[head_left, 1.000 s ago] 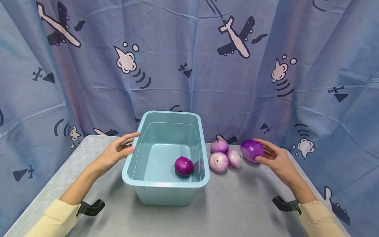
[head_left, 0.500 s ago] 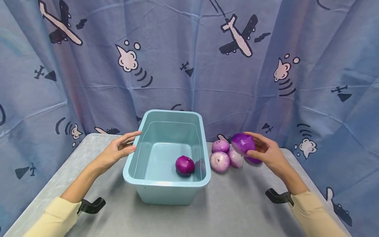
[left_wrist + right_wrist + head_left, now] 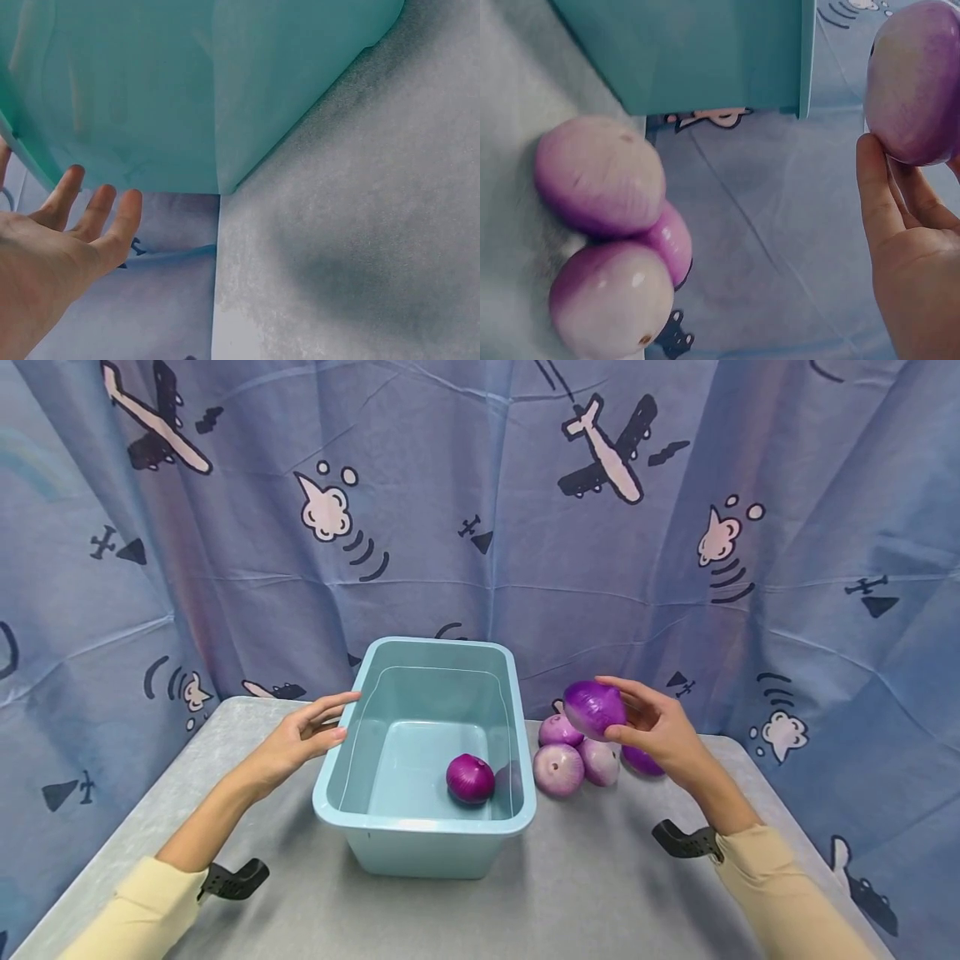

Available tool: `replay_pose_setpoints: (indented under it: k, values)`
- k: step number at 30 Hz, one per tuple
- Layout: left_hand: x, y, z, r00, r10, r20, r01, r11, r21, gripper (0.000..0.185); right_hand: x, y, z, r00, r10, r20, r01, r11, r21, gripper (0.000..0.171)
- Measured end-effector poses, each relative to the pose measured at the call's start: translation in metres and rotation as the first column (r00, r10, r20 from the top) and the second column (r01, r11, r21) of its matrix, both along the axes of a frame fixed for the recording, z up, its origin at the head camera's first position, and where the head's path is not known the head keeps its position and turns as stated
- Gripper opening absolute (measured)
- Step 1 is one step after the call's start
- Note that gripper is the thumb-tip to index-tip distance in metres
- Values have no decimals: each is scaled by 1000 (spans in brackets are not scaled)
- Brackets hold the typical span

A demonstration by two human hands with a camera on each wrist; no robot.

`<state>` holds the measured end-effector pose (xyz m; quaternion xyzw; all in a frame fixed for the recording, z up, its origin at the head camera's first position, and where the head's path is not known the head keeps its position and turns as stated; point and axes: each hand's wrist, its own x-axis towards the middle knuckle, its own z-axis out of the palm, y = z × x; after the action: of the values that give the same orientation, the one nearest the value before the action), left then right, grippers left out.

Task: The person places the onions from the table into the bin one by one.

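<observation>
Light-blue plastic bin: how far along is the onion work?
Seemingly done: one round dark-purple onion sits inside the light-blue rectangular plastic bin. In hand: one glossy violet onion, held up in the right hand's grip, not yet over the bin. Apparently remaining: three round pale pinkish onions clustered beside the bin, and one partly hidden purple onion beside them.

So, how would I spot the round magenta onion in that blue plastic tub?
On the grey table stands a rectangular blue plastic tub. On its floor, toward the near right corner, sits the round magenta onion. It alone is inside.
</observation>
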<state>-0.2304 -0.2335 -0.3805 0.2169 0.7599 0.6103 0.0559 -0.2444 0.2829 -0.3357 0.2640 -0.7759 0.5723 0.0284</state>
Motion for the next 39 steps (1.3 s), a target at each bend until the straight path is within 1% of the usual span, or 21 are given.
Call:
replay_pose_setpoints:
  k: [7,15,18,22,25,33,39]
  values:
    - [0,1,1,1000,-1,1,1,1000,2,54,-5,-18,8,997,73,-24,-74,996,-44,61]
    - [0,1,0,1000,-10,-6,10,1000,14,54,-7,-47,20,995,102,-18,-103,994,-43,63]
    - [0,1,0,1000,-12,-4,12,1000,16,54,-8,-58,23,992,123,-8,-123,991,-57,64]
    - [0,1,0,1000,-13,-2,13,1000,17,54,-9,-69,24,988,155,20,-152,985,-83,66]
    - [0,1,0,1000,-15,-5,15,1000,19,54,-11,-76,23,985,170,30,-167,983,-82,65]
    - [1,1,0,1000,-15,-2,15,1000,22,55,-13,-87,20,976,218,23,-215,973,-85,65]
    - [1,1,0,1000,-6,2,6,1000,13,54,-13,-89,20,965,261,16,-258,961,-103,63]
